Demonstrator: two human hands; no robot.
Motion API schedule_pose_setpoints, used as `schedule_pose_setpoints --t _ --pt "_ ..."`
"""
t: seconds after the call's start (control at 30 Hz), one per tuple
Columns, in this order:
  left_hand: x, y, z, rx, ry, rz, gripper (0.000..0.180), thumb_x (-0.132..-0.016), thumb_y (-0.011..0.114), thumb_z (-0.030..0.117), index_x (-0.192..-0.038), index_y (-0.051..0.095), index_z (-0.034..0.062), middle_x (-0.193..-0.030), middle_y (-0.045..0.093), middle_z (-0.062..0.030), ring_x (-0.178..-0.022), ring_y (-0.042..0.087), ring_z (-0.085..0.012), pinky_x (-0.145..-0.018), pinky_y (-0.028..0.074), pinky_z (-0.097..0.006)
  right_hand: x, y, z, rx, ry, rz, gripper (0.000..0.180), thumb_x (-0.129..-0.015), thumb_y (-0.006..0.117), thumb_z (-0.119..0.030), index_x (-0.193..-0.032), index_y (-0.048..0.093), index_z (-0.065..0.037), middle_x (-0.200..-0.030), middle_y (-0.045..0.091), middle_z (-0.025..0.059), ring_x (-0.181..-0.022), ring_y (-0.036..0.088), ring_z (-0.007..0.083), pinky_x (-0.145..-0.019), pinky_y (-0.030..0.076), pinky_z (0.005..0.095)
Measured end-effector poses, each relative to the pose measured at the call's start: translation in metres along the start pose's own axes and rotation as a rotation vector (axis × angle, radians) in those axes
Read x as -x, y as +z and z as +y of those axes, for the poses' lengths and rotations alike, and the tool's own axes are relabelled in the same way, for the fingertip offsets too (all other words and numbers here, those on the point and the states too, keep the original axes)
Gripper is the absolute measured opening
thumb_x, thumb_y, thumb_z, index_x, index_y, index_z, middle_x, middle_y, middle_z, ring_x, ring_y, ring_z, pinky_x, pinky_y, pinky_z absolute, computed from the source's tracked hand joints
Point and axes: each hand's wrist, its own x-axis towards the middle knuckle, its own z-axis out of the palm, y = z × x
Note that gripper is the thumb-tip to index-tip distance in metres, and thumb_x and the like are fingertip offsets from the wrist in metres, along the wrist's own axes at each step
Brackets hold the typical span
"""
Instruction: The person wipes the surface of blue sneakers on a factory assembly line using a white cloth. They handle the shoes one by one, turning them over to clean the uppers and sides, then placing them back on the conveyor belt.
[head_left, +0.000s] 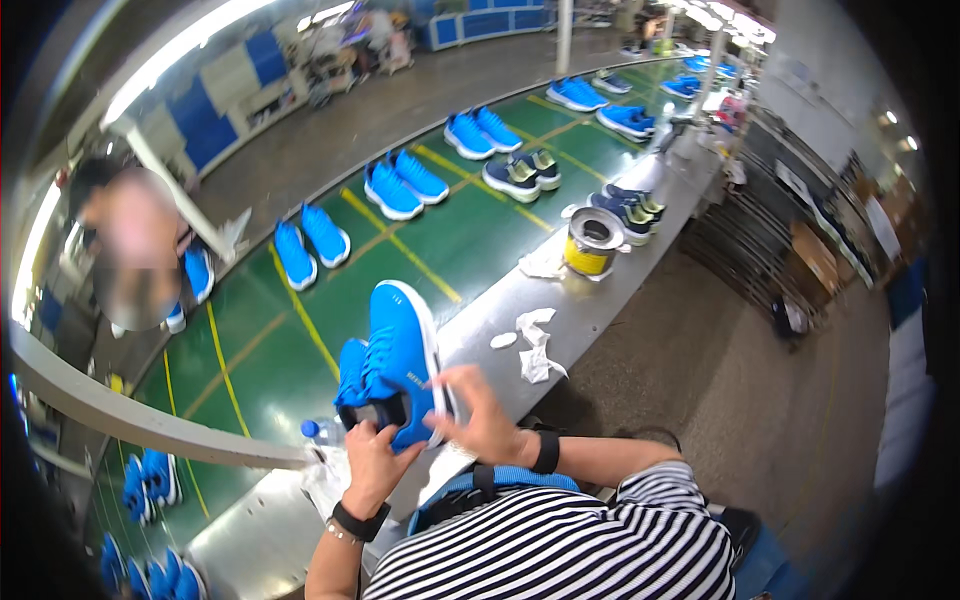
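Note:
A bright blue sneaker (398,345) with a white sole is raised above the metal ledge, toe pointing away from me and its sole turned to the right. My left hand (376,462) grips it at the heel and collar, with the fingers at the dark shoe opening. My right hand (478,412) is at the right side of the shoe, thumb and forefinger spread apart, fingertips at the sole edge near the heel. Just left of the raised shoe, partly hidden by it, is a second blue sneaker (351,370).
Pairs of blue sneakers (402,186) and dark sneakers (522,176) line the green conveyor (400,250). On the metal ledge (470,350) are a yellow-labelled tin (588,258), crumpled white tissue (536,345) and a small white piece (503,340). A bottle (320,431) and curved pale bar (160,425) are left. Another person (135,245) is across.

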Motion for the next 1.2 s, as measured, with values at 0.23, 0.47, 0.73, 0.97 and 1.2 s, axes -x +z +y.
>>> schedule_pose_setpoints --t 0.23,0.47,0.73,0.97,1.2 --pt "-0.023 0.12 0.061 -0.027 -0.275 -0.201 0.032 -0.061 0.074 0.033 -0.083 0.067 0.0107 -0.082 0.053 -0.0167 -0.081 0.05 -0.0311 -0.072 0.037 -0.041 0.04 -0.035 0.196 -0.591 0.964 -0.314 0.053 -0.091 0.045 -0.032 -0.131 0.032 0.001 -0.125 0.044 0.0129 -0.114 0.043 0.0207 -0.095 0.035 0.0299" --pt "-0.023 0.123 0.08 -0.055 -0.451 -0.298 0.037 -0.059 0.075 0.028 -0.091 0.066 0.0115 -0.095 0.049 -0.0191 -0.09 0.046 -0.0334 -0.077 0.037 -0.041 0.028 -0.103 0.285 -0.107 0.55 -0.407 0.028 -0.087 0.052 -0.015 -0.112 0.055 -0.004 -0.101 0.057 0.0084 -0.095 0.053 0.0155 -0.081 0.042 0.0265" --pt "-0.014 0.103 0.068 0.374 -0.459 -0.156 0.041 -0.067 0.071 0.014 -0.105 0.058 0.0101 -0.111 0.047 -0.0187 -0.106 0.044 -0.0339 -0.091 0.036 -0.038 0.004 -0.109 0.277 -0.114 0.558 -0.523 0.024 -0.08 0.054 -0.008 -0.103 0.057 -0.003 -0.102 0.056 0.0135 -0.095 0.054 0.0259 -0.084 0.043 0.0331" --pt "-0.001 0.125 0.018 0.493 -0.999 0.354 0.039 -0.081 0.052 0.008 -0.118 0.039 0.0022 -0.109 0.043 -0.0108 -0.098 0.044 -0.019 -0.087 0.037 -0.031 0.014 -0.078 0.283 0.406 0.209 -0.65 0.046 -0.08 0.048 -0.01 -0.126 0.04 -0.005 -0.129 0.04 0.0158 -0.12 0.036 0.031 -0.101 0.025 0.0433" --pt "0.009 0.13 0.0 0.828 -0.883 0.162 0.065 -0.077 0.055 0.006 -0.133 0.024 0.0015 -0.129 0.033 -0.0149 -0.116 0.036 -0.0247 -0.094 0.034 -0.036 -0.004 -0.1 0.282 0.878 0.085 -0.722 0.047 -0.079 0.047 -0.013 -0.125 0.041 -0.004 -0.132 0.037 0.0134 -0.124 0.032 0.0287 -0.102 0.025 0.0435"
